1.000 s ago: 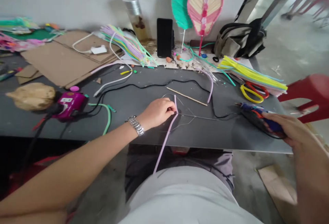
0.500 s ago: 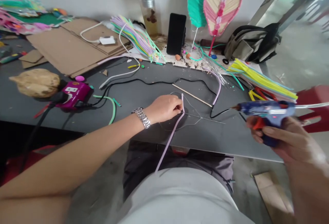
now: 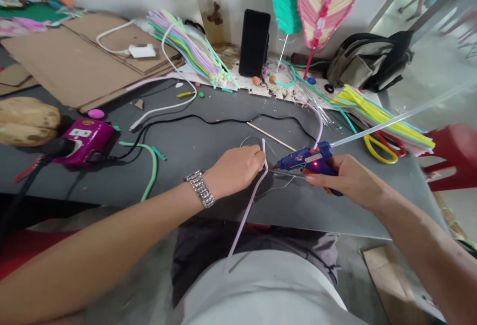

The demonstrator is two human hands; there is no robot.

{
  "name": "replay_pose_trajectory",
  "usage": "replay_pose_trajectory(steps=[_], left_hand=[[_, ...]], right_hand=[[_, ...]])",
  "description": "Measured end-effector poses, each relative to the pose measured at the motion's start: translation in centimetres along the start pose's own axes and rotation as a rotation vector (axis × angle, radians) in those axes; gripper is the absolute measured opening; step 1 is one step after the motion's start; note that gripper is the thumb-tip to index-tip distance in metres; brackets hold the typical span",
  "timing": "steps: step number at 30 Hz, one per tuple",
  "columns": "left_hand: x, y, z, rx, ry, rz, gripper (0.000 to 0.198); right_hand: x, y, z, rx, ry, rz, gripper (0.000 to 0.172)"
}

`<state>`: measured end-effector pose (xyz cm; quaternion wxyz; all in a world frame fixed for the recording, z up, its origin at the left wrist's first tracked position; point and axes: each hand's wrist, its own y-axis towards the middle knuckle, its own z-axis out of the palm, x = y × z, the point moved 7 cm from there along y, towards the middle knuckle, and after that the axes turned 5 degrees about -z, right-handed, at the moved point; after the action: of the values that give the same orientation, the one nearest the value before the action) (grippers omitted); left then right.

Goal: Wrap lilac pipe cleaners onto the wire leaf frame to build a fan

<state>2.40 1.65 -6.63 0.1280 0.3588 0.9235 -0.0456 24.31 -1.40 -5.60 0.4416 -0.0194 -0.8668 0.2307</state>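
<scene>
My left hand, with a metal watch on its wrist, pinches a lilac pipe cleaner near its bent upper end. The pipe cleaner's long tail hangs down past the table edge toward my shirt. A thin wire frame, shaped in a loop, lies around and beneath these fingers. My right hand is wrapped around a blue hot glue gun with a lit red light. Its nozzle points left, close to the pipe cleaner; whether it touches cannot be told. A clear glue stick sticks out of the gun's back.
A wooden stick and black cord lie behind my hands. Farther back are pipe cleaner bundles, a phone, a bottle and leaf-shaped fans. Left is a purple power socket; right, yellow-and-red-handled scissors.
My right hand has brought the glue gun leftward from the table's right side to the pipe cleaner. My left hand keeps its pinch in nearly the same place.
</scene>
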Motion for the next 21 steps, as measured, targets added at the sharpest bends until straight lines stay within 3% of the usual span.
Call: replay_pose_trajectory(steps=[7,14,18,21], left_hand=[[-0.1,-0.4,0.2,-0.057,0.063,0.062,0.022],[-0.3,-0.4,0.2,-0.09,0.094,0.107,0.022],[-0.3,-0.4,0.1,-0.097,0.085,0.105,0.021],[-0.3,-0.5,0.2,-0.108,0.096,0.109,0.021]], right_hand=[[1.2,0.9,0.4,-0.009,-0.043,0.013,0.043],[1.2,1.3,0.5,0.003,0.037,-0.008,0.024],[0.5,1.4,0.4,0.031,0.117,0.006,0.032],[0.6,1.4,0.4,0.053,0.082,0.001,0.028]])
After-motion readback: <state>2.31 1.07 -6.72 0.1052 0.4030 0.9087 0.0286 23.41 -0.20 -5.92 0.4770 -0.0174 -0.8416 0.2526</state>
